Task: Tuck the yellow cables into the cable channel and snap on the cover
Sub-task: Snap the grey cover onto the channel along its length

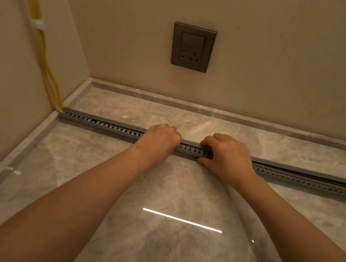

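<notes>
Polished grey marble (pixel 192 192) fills the foreground, glossy enough to mirror a strip of light, and both bare forearms reach out across it. At their ends the two hands sit side by side on the cable channel (pixel 316 186), a long grey plastic trough with a row of slots along its near wall, lying flat on the stone. Its long axis runs left to right across the person's front, so the work travels sideways, not away.

The left hand (pixel 162 137) lies knuckles up with its fingers curled over the cover (pixel 307 171), a plain smooth strip of the same grey. Its fingertips are hidden behind the cover, so it probably bears down more than it grips. The right hand (pixel 227 154) clasps just beside it, fingers hooked over the cover's top and thumb against the foot of the near wall.

Left of the hands the cover sits flush. Right of the right hand it rides above the slotted wall with a dark gap beneath, not yet snapped home. That loose stretch lies on the right hand's side, so I judge the next press falls to that hand, moving rightward.

Beyond the channel a low marble upstand (pixel 215 111) meets the matt beige wall, where a dark socket (pixel 192 47) is set. In the far left corner the yellow cables (pixel 42 53), thin and round, drop down the side wall through a white tie (pixel 37 23) and enter the channel's left end.
</notes>
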A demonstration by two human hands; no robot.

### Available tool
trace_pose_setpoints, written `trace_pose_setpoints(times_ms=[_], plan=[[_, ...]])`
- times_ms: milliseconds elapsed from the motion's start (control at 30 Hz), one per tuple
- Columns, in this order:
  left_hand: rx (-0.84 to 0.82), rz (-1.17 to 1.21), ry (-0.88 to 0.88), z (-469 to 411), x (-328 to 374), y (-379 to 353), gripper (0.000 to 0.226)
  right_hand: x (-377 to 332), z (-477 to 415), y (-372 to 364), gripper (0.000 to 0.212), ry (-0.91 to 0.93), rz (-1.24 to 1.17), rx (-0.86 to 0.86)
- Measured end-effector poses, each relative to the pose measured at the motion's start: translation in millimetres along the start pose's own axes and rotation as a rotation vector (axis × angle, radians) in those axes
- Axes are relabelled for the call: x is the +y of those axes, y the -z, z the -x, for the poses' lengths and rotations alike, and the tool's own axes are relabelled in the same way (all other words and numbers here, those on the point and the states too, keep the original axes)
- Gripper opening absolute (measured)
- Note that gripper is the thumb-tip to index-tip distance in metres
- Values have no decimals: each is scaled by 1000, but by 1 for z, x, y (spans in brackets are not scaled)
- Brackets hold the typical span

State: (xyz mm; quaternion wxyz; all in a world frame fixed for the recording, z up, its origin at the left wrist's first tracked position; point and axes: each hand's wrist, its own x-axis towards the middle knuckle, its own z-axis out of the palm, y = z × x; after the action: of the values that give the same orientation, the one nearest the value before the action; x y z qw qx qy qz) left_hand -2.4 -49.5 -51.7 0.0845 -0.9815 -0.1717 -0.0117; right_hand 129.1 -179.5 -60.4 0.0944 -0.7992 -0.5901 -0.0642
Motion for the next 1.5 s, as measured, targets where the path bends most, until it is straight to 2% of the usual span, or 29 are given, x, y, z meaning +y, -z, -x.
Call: trace_pose_setpoints(times_ms=[200,400,533,667,800,1000,1267,1500], plan=[[22,39,-7,-1,-3,-3,16,-5,-16,8,34,21,128,-131],[42,95,-15,-3,-8,-8,15,0,-25,10,33,7,99,-187],[66,89,-10,-4,-6,-10,14,3,-25,8,33,9,65,-182],[66,76,28,-8,2,-7,25,6,-26,8,34,20,42,-193],[46,117,-9,-16,19,1,27,8,-26,7,33,32,19,-181],[-38,16,28,-24,45,11,17,9,-28,7,32,63,18,-172],[-122,-51,47,-28,47,16,20,13,-29,5,31,98,5,-145],[-115,9,60,-28,45,12,21,16,-17,-10,35,-14,-141,-46]])
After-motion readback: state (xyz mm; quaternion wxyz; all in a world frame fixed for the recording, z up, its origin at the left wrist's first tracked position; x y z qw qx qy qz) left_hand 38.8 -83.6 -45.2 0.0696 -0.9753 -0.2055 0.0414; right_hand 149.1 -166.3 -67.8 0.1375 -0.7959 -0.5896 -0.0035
